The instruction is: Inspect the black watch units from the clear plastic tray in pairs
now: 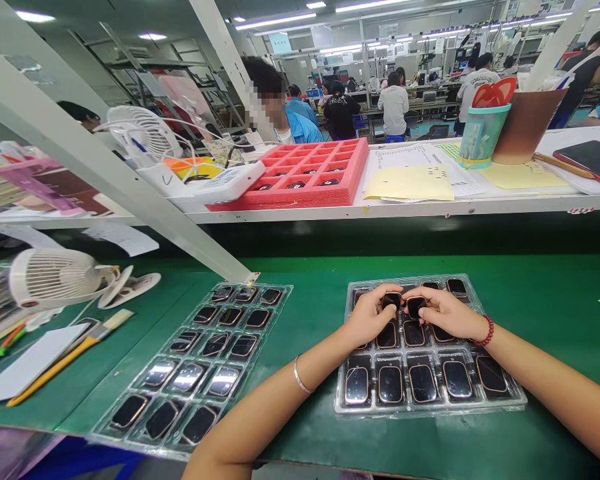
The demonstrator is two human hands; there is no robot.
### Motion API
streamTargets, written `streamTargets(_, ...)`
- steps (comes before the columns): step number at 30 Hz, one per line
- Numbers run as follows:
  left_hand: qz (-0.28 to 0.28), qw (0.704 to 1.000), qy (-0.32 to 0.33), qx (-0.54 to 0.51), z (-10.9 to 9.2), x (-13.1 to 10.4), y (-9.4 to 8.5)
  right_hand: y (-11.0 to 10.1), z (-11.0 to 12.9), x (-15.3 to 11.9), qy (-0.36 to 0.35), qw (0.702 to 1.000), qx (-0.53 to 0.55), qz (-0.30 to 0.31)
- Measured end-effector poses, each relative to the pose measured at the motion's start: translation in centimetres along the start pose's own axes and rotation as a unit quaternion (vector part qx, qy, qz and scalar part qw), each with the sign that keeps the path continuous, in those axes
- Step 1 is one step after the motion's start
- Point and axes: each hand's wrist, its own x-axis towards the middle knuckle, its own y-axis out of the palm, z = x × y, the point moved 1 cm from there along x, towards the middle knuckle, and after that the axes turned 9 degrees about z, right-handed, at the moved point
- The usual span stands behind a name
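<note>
My left hand [375, 312] is closed around the edge of a small black watch screen [392, 300], thumb and fingers pinching it. Close beside it, my right hand [443, 312] pinches a second black watch screen [416, 307]. Both hands are above the back half of a clear plastic tray [433, 410]. Rows of dark, gold-rimmed watch screens [391, 383] fill its pockets, some covered by my hands. On the left lies another clear tray [153, 445] with similar screens [230, 316], several of them reflecting the lights.
A white fan [55, 277], a brush [75, 353] and white card [35, 363] lie at the left. A slanted white post [130, 193] meets the green bench beyond the left tray. The shelf holds a red foam tray [310, 173], cups [485, 133] and a phone [593, 159]. People sit beyond.
</note>
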Motion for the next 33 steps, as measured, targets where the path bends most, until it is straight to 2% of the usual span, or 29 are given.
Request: streamTargets(33,0.013,1.000,0.004,-0.024,-0.13,0.02,0.00,-0.05,-0.10,-0.01,0.004,1.000,-0.026,-0.003)
